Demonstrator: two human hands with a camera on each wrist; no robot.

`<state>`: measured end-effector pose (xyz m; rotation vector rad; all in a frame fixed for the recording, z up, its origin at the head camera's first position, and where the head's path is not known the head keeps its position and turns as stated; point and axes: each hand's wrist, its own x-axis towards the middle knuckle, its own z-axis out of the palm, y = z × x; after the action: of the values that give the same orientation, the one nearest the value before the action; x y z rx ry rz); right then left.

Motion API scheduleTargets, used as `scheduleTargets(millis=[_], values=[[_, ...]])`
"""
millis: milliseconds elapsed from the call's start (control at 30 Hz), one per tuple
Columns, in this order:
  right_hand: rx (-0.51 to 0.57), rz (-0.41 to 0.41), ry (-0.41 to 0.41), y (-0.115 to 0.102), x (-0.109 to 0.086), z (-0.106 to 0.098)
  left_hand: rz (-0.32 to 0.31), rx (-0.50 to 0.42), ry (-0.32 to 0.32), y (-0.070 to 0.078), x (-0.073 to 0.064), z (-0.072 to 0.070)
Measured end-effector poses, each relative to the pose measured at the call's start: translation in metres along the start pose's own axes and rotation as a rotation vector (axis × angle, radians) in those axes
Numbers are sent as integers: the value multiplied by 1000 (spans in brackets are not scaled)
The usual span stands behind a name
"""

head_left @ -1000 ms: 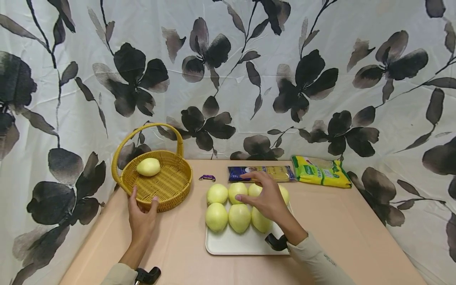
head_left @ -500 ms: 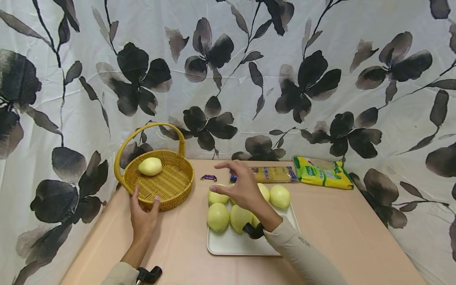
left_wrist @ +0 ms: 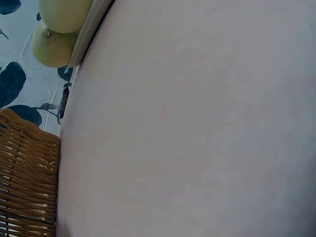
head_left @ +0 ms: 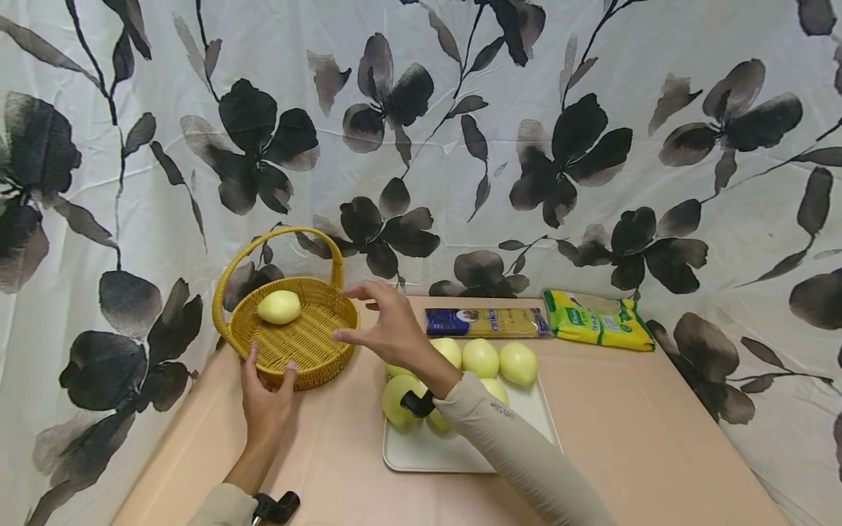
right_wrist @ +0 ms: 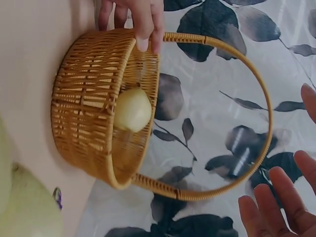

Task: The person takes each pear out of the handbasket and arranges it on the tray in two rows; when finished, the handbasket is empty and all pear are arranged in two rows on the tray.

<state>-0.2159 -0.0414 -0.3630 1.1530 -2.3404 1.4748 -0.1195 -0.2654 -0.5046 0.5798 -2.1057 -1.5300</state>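
Note:
My left hand (head_left: 266, 402) grips the near rim of a yellow woven basket (head_left: 322, 374) with a tall hoop handle, thumb and a finger over the edge. One pale yellow-green fruit (head_left: 279, 307) lies inside, also seen in the right wrist view (right_wrist: 133, 109). Near the basket's right side my right hand (head_left: 391, 325) hovers with thumb and fingers spread and nothing between them. Behind it, a white tray (head_left: 454, 458) carries several similar fruits (head_left: 518, 364), some covered by the right forearm. In the left wrist view the brown-looking basket wall (left_wrist: 29, 177) fills the lower left corner.
A blue and gold pasta packet (head_left: 490, 322) lies behind the tray, with a yellow and green bag (head_left: 597, 320) to its right. A small purple-wrapped candy (right_wrist: 58, 197) sits on the table between basket and tray. Floral cloth (head_left: 473, 146) hangs at the back.
My right hand has moved left from over the tray to beside the basket, fingers staying spread. The left hand stays on the basket rim, and the fruit inside has not moved.

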Motion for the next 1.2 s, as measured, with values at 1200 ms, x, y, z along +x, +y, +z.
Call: scheduleTargets(millis=[1200], values=[[24, 241, -87, 69, 81, 156, 15, 1, 7, 0, 1, 0]])
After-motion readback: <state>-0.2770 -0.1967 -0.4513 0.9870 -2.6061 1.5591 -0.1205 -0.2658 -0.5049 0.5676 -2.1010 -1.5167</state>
